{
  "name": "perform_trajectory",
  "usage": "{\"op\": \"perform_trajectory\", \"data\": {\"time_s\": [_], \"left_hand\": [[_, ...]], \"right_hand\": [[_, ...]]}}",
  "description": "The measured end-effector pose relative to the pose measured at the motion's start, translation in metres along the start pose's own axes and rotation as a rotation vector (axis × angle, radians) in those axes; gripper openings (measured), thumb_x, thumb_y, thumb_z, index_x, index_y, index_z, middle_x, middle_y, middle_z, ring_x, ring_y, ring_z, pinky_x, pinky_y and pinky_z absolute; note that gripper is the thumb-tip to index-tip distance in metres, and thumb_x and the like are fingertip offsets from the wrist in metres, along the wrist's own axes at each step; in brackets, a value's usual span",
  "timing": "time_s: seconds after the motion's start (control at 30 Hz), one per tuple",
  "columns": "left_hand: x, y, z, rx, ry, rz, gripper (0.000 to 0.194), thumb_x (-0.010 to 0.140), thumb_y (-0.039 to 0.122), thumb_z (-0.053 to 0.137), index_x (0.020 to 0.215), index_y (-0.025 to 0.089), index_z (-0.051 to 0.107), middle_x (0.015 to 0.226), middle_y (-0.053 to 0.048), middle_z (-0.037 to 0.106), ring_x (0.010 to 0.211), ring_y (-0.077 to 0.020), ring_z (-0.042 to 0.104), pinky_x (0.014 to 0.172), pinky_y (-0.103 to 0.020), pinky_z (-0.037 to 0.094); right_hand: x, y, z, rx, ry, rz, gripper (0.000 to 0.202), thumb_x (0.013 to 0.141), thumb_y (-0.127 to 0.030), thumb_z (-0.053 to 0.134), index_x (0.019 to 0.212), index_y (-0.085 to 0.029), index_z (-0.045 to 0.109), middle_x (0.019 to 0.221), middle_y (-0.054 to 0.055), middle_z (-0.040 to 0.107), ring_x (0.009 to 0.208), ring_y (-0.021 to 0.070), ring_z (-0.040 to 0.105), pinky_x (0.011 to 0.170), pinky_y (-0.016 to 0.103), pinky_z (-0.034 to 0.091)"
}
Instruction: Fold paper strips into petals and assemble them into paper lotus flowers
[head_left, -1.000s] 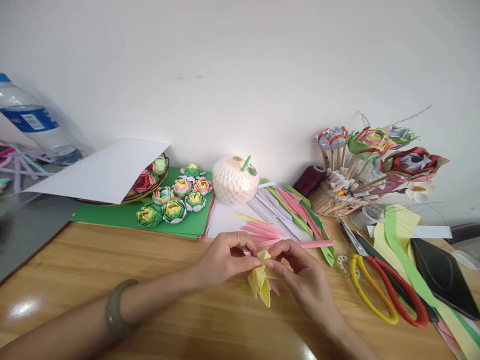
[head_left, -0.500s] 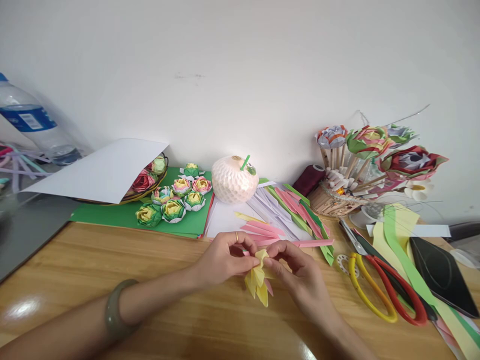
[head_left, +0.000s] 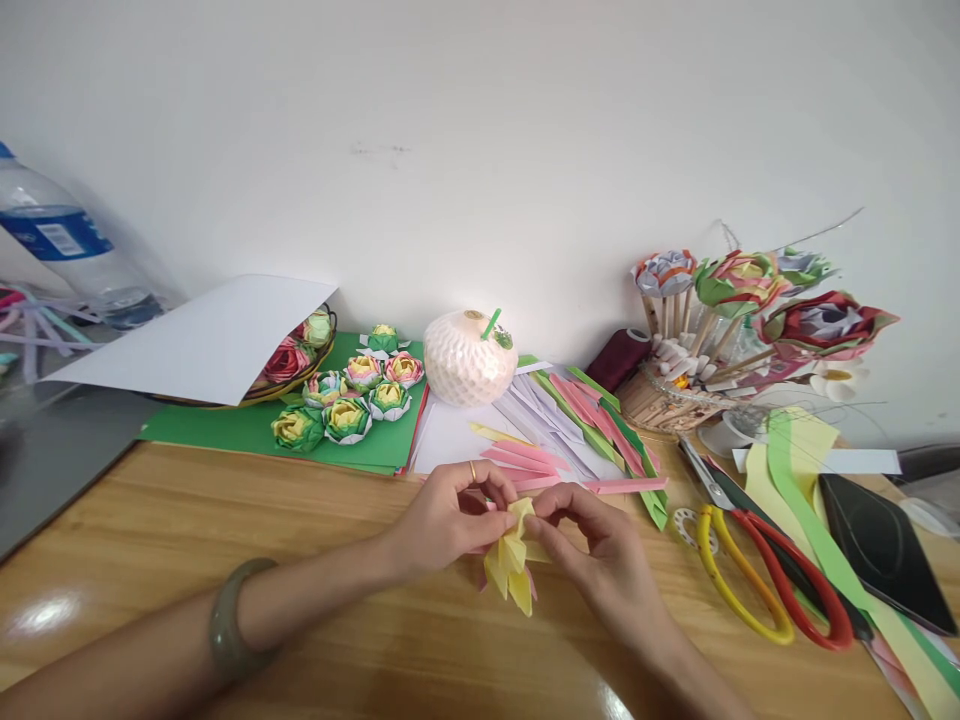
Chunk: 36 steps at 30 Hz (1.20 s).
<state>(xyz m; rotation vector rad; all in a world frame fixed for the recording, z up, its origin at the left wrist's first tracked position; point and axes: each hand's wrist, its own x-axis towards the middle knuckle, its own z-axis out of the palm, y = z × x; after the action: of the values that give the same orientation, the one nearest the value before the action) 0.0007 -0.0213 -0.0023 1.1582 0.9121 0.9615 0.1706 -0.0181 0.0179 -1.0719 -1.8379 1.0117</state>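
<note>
Both my hands pinch a folded paper flower piece [head_left: 510,565] of yellow and pink strips, held just above the wooden table [head_left: 225,520]. My left hand [head_left: 446,520], with a ring and a green bangle on the wrist, grips its top from the left. From the right, my right hand [head_left: 600,545] grips the same top with fingertips. The yellow points hang down toward me. Loose pink, green and white folded strips [head_left: 577,420] lie right behind my hands.
Finished paper flowers [head_left: 352,400] sit on green card [head_left: 247,430], a white sheet [head_left: 202,340] covers a basket. A netted white ball [head_left: 469,360], scissors [head_left: 757,570], a basket of stemmed paper flowers [head_left: 742,300], a black case [head_left: 885,550] and a water bottle [head_left: 60,250] stand around.
The paper piece and both hands have shifted slightly to the left; the fingers keep working the top fold.
</note>
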Motion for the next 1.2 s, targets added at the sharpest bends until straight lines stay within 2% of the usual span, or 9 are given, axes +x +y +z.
{"op": "perform_trajectory", "data": {"time_s": [0.23,0.5,0.7,0.8,0.9,1.0,1.2], "left_hand": [[-0.002,0.001,0.001,0.044,-0.007,0.024,0.008,0.073,0.023,0.060,0.075,0.016,0.056,0.068,0.002,0.056,0.049,-0.0069,0.053,0.042,-0.017,0.041],[-0.001,0.006,0.004,0.085,0.002,-0.003,0.014,0.071,0.026,0.061,0.069,0.015,0.053,0.064,0.002,0.054,0.053,-0.0075,0.050,0.046,-0.018,0.040],[-0.002,0.003,0.003,0.173,0.005,0.042,0.010,0.071,0.023,0.059,0.067,0.015,0.055,0.060,0.002,0.056,0.053,-0.0091,0.052,0.050,-0.021,0.041],[-0.004,0.001,0.003,0.263,0.023,0.118,0.008,0.074,0.020,0.056,0.068,0.015,0.056,0.063,0.001,0.058,0.053,-0.0087,0.052,0.052,-0.021,0.043],[-0.005,-0.001,0.003,0.305,0.056,0.185,0.012,0.076,0.024,0.056,0.068,0.014,0.058,0.069,-0.001,0.060,0.054,-0.0091,0.055,0.051,-0.021,0.044],[-0.003,-0.001,0.003,0.276,0.084,0.142,0.013,0.075,0.026,0.057,0.070,0.014,0.060,0.071,-0.001,0.060,0.057,-0.0093,0.055,0.053,-0.021,0.045],[0.008,0.001,0.001,0.209,0.077,0.006,0.008,0.068,0.020,0.062,0.071,0.014,0.057,0.068,0.001,0.058,0.061,-0.0096,0.053,0.059,-0.022,0.045]], "right_hand": [[-0.002,0.004,0.001,-0.066,0.027,-0.054,0.011,0.076,-0.020,0.058,0.066,-0.019,0.056,0.061,-0.001,0.060,0.057,0.0124,0.055,0.055,0.022,0.046],[-0.001,-0.001,0.000,-0.064,-0.013,-0.041,0.011,0.078,-0.019,0.055,0.066,-0.019,0.056,0.061,-0.001,0.060,0.056,0.0119,0.055,0.054,0.021,0.046],[-0.007,0.004,0.004,-0.250,0.061,-0.219,0.011,0.079,-0.015,0.054,0.069,-0.020,0.053,0.062,-0.001,0.058,0.057,0.0119,0.053,0.053,0.022,0.044],[-0.007,0.006,0.004,-0.281,0.069,-0.278,0.009,0.079,-0.014,0.054,0.072,-0.020,0.055,0.064,-0.001,0.059,0.059,0.0122,0.054,0.055,0.022,0.044],[-0.004,0.006,0.002,-0.213,-0.014,-0.122,0.009,0.079,-0.017,0.054,0.071,-0.019,0.057,0.065,0.000,0.061,0.061,0.0126,0.056,0.057,0.022,0.045],[-0.001,0.006,0.000,-0.096,-0.077,0.055,0.012,0.080,-0.022,0.054,0.069,-0.018,0.057,0.064,0.000,0.061,0.060,0.0124,0.056,0.056,0.022,0.046],[0.001,0.011,0.002,-0.124,0.013,0.055,0.014,0.080,-0.026,0.055,0.070,-0.017,0.060,0.066,0.001,0.062,0.062,0.0132,0.056,0.060,0.024,0.045]]}}
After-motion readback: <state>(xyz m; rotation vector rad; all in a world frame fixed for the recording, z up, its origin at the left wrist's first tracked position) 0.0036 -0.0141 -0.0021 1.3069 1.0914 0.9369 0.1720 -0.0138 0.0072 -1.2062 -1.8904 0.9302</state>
